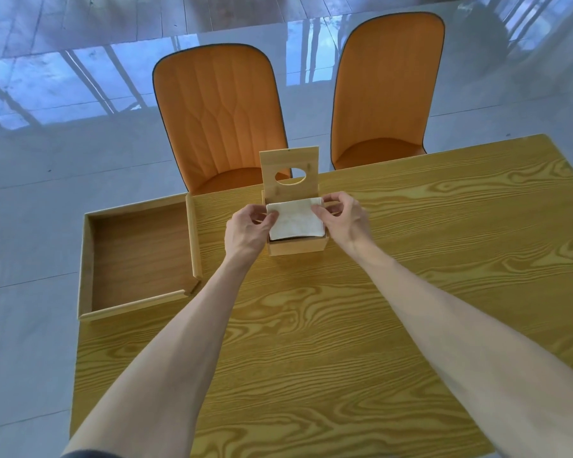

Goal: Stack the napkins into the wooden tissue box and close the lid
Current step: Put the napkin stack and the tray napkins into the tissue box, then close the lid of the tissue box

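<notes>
Both hands pinch one white napkin (295, 219) over the open top of the wooden tissue box (297, 246), just above the middle of the frame. At the far left, a shallow wooden tray (86, 259) sits on the left end of the yellow wood-grain table (328, 325), overhanging its edge, and nothing shows inside it. Right of the tray, the left hand (248, 231) has its fingertips closed on the napkin's left edge, with the bare forearm running down to the lower left of the frame. The napkin lies flat across the box mouth, its near edge just above the front wall, with a dark gap beneath it. Behind it the lid (289, 175) stands upright, hinged open, with an oval hole through it. The right hand (343, 219) grips the napkin's right edge between thumb and fingers. Beyond the table, two orange chairs (219, 117) stand on a glossy grey floor in the upper half of the frame.
</notes>
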Available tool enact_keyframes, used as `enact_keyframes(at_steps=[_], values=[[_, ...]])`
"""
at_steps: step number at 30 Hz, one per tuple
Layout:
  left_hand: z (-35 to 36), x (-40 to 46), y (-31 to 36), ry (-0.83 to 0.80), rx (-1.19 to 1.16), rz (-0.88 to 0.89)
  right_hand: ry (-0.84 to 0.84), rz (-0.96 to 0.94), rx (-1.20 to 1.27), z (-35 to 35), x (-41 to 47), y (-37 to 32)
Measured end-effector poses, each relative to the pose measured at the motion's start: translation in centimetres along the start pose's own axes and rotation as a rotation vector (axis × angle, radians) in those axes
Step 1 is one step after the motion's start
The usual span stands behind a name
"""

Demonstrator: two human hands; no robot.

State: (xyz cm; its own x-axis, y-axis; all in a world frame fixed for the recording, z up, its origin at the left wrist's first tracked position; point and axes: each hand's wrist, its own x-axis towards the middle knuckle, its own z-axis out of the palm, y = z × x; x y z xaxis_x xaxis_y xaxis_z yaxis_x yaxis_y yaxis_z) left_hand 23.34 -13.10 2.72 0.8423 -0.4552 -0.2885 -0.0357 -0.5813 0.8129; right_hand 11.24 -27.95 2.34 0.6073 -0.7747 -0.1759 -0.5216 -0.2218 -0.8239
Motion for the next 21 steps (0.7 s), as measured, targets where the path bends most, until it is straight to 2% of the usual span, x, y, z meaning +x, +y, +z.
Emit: enact_keyframes(at_steps=[12, 21], values=[[0.3, 0.5, 0.3, 0.048, 0.209, 0.007, 0.126, -0.036, -0.265, 1.9, 0.8, 0.3], [0.4, 0.7, 0.3, 0.064, 0.124, -0.060, 0.109, 0.070, -0.184, 1.0, 1.0, 0.3]])
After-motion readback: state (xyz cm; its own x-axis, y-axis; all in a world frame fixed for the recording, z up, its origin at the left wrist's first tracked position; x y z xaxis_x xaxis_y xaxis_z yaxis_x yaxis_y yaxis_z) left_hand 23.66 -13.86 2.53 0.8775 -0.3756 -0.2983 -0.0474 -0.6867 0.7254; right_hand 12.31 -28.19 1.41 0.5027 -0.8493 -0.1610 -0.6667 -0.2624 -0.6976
